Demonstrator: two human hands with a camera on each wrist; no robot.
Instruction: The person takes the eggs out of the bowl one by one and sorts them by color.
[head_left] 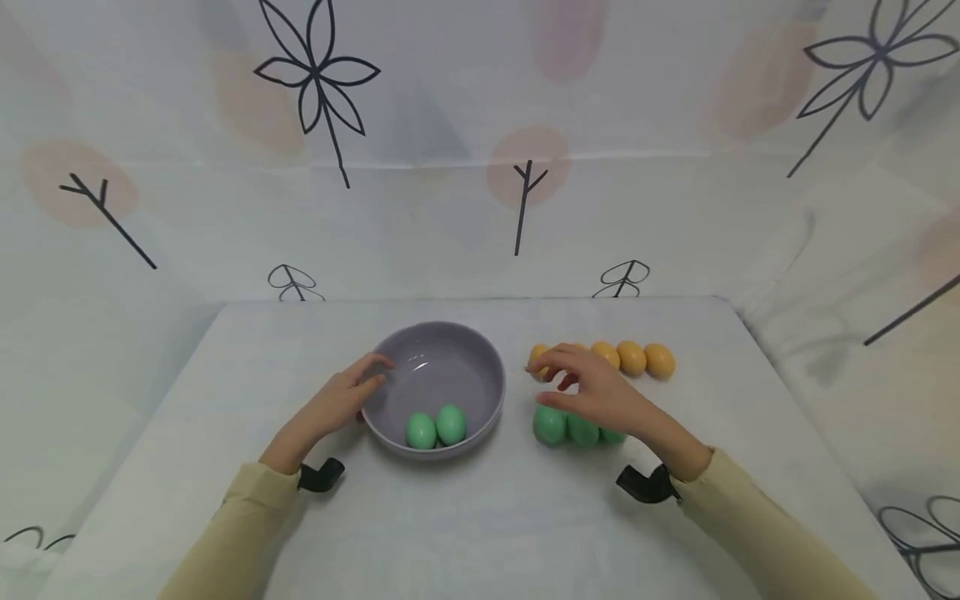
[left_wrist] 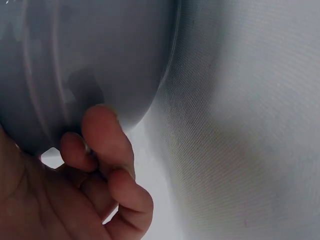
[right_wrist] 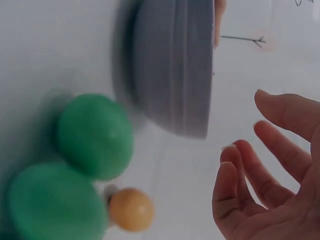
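A grey-purple bowl (head_left: 438,379) stands on the white table, with two green eggs (head_left: 421,431) inside near its front wall. My left hand (head_left: 341,396) holds the bowl at its left rim. In the left wrist view, curled fingers (left_wrist: 107,135) lie against the bowl's outer wall. To the right of the bowl my right hand (head_left: 592,387) is raised with its fingers loosely bent and nothing between them. Below and partly behind it is a row of green eggs (head_left: 551,426). The right wrist view shows two of these green eggs (right_wrist: 95,136) close up, apart from the hand.
A row of several yellow-orange eggs (head_left: 660,361) lies behind the green ones, partly covered by the right hand. White patterned cloth (head_left: 450,225) hangs behind the table (head_left: 450,533) and at both sides. Each wrist wears a black mount (head_left: 322,475).
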